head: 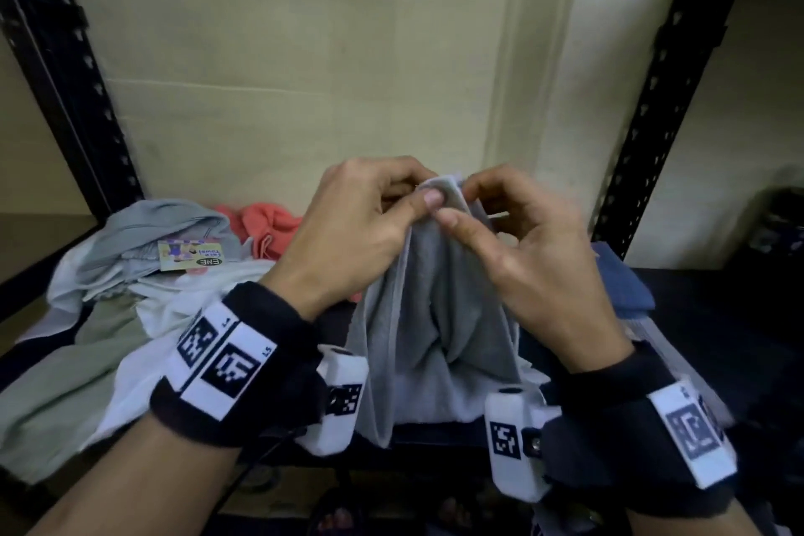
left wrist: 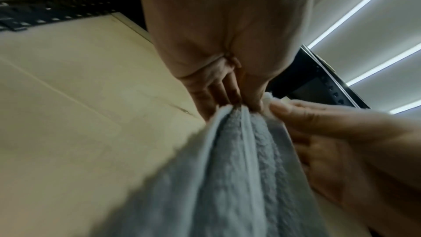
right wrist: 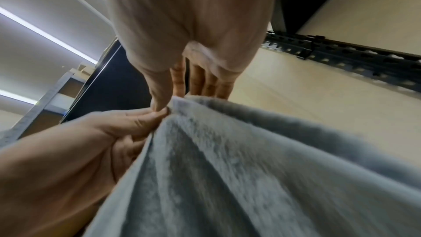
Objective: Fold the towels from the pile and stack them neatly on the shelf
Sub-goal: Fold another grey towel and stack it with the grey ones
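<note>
Both hands meet at the top, the left hand (head: 352, 226) and right hand (head: 517, 244) each pinching the hanging grey towel (head: 439, 318) above the shelf (head: 718, 318).

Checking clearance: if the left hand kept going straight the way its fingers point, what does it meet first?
The left hand, pinching the grey towel, points toward the right hand. The right hand's fingers come first, almost touching already. Beyond them lies the shelf's pale back panel, though depth is unclear.

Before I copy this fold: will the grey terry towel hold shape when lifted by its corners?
Probably not. The grey terry towel droops in soft vertical folds below both hands' pinch, so likely floppy. Its looped pile suggests good grip, and two fingertip pinches hold it up, so likely light.
</note>
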